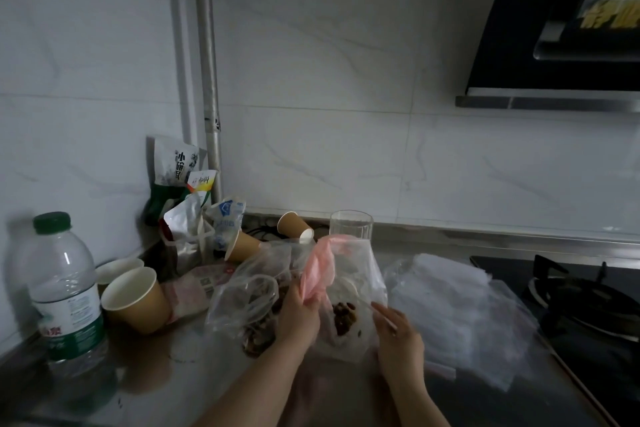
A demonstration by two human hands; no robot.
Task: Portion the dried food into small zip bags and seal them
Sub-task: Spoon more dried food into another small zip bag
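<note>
A small clear zip bag [358,270] stands upright on the counter with a clump of dark dried food [344,317] at its bottom. My left hand [299,314] grips a bunched pink plastic bag [317,270] against the zip bag's left side. My right hand [398,336] pinches the zip bag's right edge. To the left lies a larger clear bag [242,298] holding more dried food [258,340], partly hidden behind my left hand.
A stack of clear zip bags [457,308] lies to the right, beside the gas hob [588,302]. A glass [350,225] stands behind the bag. Paper cups [133,300], a water bottle [64,291] and snack packets [180,170] crowd the left corner.
</note>
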